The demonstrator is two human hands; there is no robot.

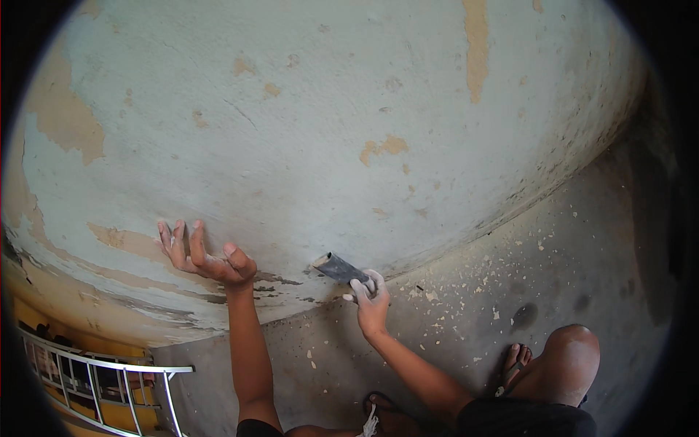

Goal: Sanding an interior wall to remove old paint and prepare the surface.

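At lower centre the right hand (373, 300) grasps a dark block (339, 269); centre-left, the left hand (218, 268) splays loose fingers by the wall (313, 146).

A plain black sleeve (258, 428) ends near the left elbow, leaving a long, slim forearm (251, 349) bare down to the left hand (224, 269), whose slender fingers (198, 244) carry a light, pale dusting. The right forearm (419, 371) is bare too, tapering to a narrow wrist; chalky whitish dust coats the right hand (373, 312) more thickly, especially along its fingers. Black cloth (524, 419) spans the lower right, though whether sleeve or shorts cannot be told. The right knee (575, 342) is bare and rounded. Dark strapped sandals (515, 363) are on the feet.
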